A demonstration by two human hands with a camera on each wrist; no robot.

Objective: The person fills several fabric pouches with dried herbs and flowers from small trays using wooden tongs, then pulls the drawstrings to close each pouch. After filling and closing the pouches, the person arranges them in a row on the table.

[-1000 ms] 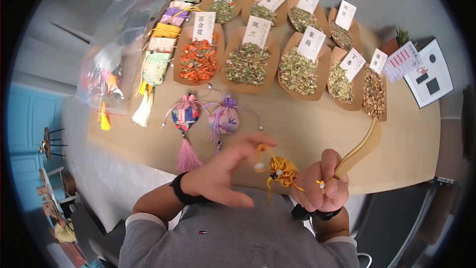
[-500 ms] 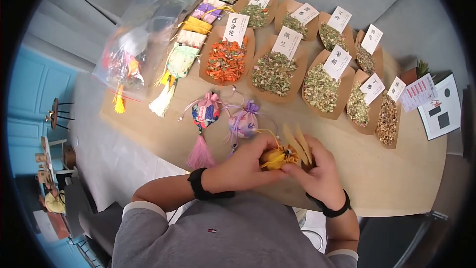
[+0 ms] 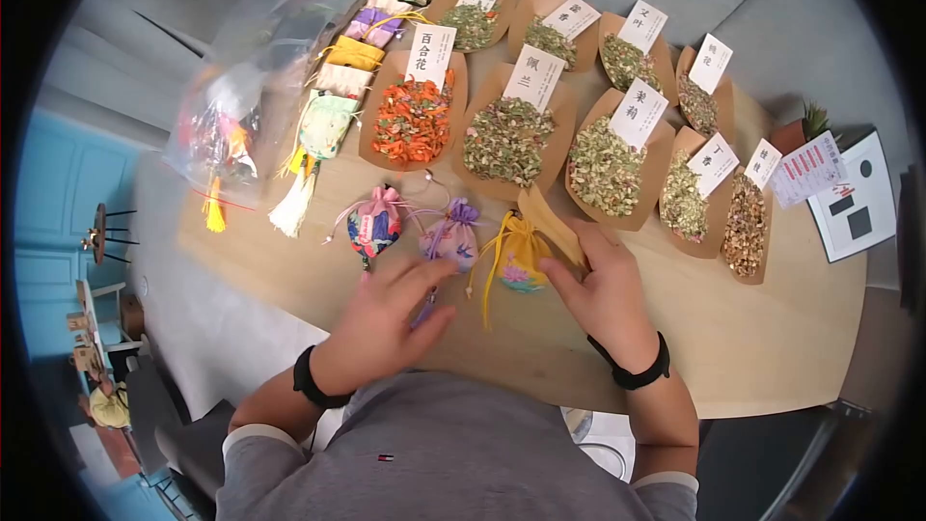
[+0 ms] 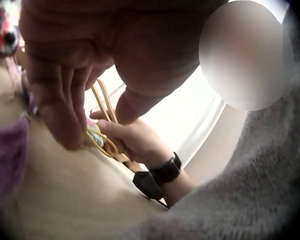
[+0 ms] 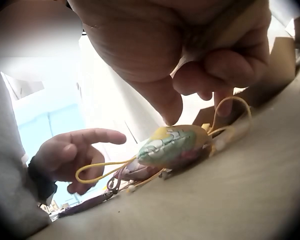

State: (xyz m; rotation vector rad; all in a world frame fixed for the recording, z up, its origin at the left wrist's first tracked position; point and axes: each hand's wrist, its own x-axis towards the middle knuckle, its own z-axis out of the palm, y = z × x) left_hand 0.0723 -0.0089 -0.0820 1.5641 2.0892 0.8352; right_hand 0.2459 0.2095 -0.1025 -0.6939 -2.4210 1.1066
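A yellow drawstring sachet (image 3: 522, 259) with a pink flower lies on the table in front of me, its yellow cord trailing to the left. Just right of it, my right hand (image 3: 610, 291) holds flat tan tongs (image 3: 552, 222) that point away from me; its thumb is right at the sachet's side. In the right wrist view the sachet (image 5: 175, 147) lies under that hand. My left hand (image 3: 386, 318), fingers apart and nothing in them, hovers over the near side of a purple sachet (image 3: 451, 241). A pink and blue sachet (image 3: 374, 222) lies farther left, its tassel hidden.
Kraft paper trays of dried herbs with labels stand in two rows at the back, among them orange petals (image 3: 415, 121). A row of small pouches (image 3: 328, 125) and a clear plastic bag (image 3: 227, 135) lie at left. A small potted plant (image 3: 810, 121) stands at right.
The yellow sachet was handled between both hands and now lies on the table beside the purple one. My left hand has let go and moved left; the right keeps the tongs.
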